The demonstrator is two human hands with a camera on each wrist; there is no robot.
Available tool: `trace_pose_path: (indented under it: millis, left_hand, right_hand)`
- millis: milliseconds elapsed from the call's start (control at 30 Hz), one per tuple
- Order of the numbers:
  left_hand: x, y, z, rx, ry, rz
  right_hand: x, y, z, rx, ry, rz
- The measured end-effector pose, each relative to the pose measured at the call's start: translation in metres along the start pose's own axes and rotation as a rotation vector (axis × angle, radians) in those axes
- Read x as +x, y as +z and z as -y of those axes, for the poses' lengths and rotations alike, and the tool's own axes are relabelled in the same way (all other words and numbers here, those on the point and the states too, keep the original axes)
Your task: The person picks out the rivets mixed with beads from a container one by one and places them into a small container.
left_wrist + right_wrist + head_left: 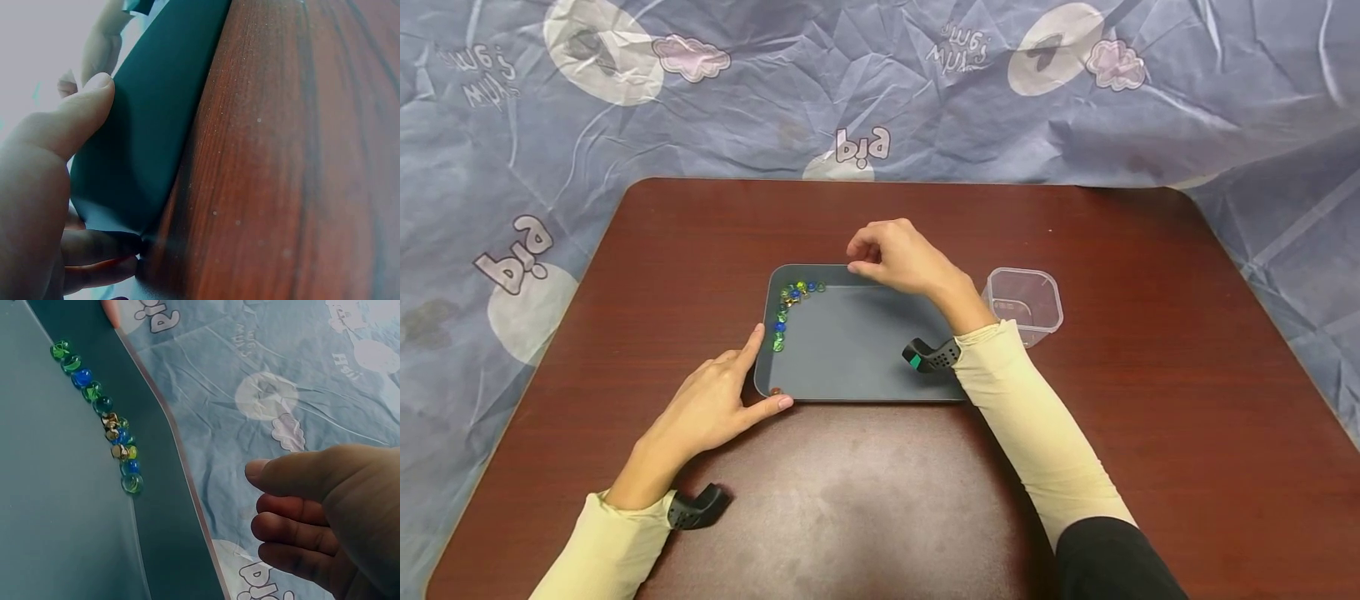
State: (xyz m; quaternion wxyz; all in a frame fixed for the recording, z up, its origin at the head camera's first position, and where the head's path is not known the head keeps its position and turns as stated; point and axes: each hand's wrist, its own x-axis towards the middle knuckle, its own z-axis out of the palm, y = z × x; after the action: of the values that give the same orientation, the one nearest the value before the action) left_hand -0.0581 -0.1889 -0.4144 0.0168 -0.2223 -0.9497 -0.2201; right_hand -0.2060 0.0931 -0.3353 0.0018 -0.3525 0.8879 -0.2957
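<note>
A grey tray [865, 350] lies on the table, glass marbles [780, 327] in green and blue lining its left wall and back left corner. Small gold pieces [112, 428] sit among them; their kind is unclear. One brown bead-like piece [776, 391] rests in the front left corner. Around that corner my left hand [711, 400] holds the tray, thumb on the front rim and index finger along the left side. Over the back rim hovers my right hand [906, 257], its fingers loosely curled and apart from the thumb, with nothing visible between them.
A clear plastic container [1024, 302] stands right of the tray, partly behind the right forearm. The brown wooden table [700, 225] ends at the back before a blue printed cloth [760, 108]. Both wrists wear dark straps [698, 507].
</note>
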Motion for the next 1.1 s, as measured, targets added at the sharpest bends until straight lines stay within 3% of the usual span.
trace_pose_path:
  millis: [333,733,1100]
  left_hand:
    - [0.000,0.000,0.001,-0.002,-0.006,0.009]
    - [0.001,-0.001,0.001,0.005,0.005,0.006]
    - [0.001,-0.001,0.001,0.003,0.013,0.000]
  right_hand:
    - [0.011,0.008,0.003,0.029,0.005,0.052]
    - [0.022,0.016,0.002,0.140,0.078,0.109]
    - [0.030,0.020,0.006,0.130,0.062,0.162]
